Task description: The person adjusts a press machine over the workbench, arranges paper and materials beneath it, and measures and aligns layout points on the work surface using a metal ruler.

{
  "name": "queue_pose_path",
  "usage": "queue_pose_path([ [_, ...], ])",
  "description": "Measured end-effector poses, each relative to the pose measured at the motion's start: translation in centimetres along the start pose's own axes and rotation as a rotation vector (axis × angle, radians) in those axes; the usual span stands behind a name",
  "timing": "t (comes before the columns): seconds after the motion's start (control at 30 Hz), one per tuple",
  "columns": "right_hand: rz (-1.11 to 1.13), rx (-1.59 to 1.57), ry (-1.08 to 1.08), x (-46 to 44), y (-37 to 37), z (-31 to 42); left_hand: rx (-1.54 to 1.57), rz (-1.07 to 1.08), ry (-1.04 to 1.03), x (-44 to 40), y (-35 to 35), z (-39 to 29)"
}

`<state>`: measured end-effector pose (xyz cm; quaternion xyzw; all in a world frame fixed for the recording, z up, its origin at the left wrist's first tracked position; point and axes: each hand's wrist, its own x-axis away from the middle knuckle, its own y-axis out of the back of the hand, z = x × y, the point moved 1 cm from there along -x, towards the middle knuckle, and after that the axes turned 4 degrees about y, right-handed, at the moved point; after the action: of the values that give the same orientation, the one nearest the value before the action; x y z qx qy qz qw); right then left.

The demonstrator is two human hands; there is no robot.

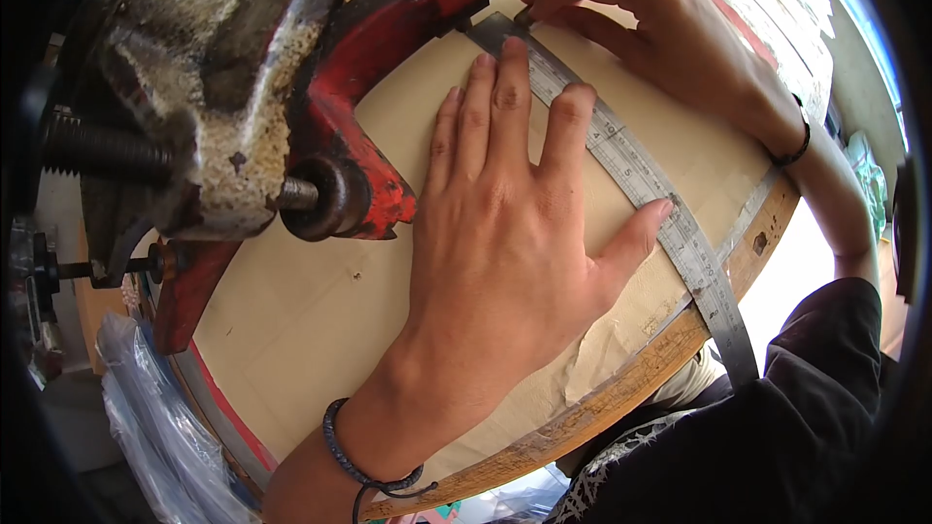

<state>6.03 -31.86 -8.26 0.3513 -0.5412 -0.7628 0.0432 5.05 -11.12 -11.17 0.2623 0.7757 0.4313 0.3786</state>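
My left hand (505, 194) lies flat with its fingers spread, its back toward me. Its fingertips and thumb rest on a steel ruler (701, 267), which looks curved through the lens and juts past the board's near edge. Beneath is a pale tan sheet (311, 330) on the work surface. My right hand (670, 24) is beyond the ruler, close to its far end. Its fingers are curled and pinched together at a small dark thing (525, 17) that I cannot make out. A dark band circles each wrist.
A heavy machine with a worn metal body (209, 68) and a chipped red frame (349, 97) stands at the left, overhanging the sheet. A wooden edge (582, 398) runs along the near side. Clear plastic (160, 417) hangs at the lower left.
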Motion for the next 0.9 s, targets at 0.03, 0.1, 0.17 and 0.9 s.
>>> queue_pose_path([
  [0.03,0.003,-0.007,-0.001,0.0,0.0,0.0,0.001,0.001,0.002,0.0,0.0,0.0],
  [0.1,0.011,-0.011,-0.009,0.1,0.1,-0.1,0.002,0.003,0.005,0.0,0.0,0.0],
  [0.17,0.018,-0.007,-0.024,0.1,0.1,0.0,0.002,0.004,0.004,-0.1,0.1,0.0],
  [0.9,-0.064,0.031,0.011,0.7,-1.1,-0.5,0.013,-0.010,0.001,0.0,-0.1,0.0],
])
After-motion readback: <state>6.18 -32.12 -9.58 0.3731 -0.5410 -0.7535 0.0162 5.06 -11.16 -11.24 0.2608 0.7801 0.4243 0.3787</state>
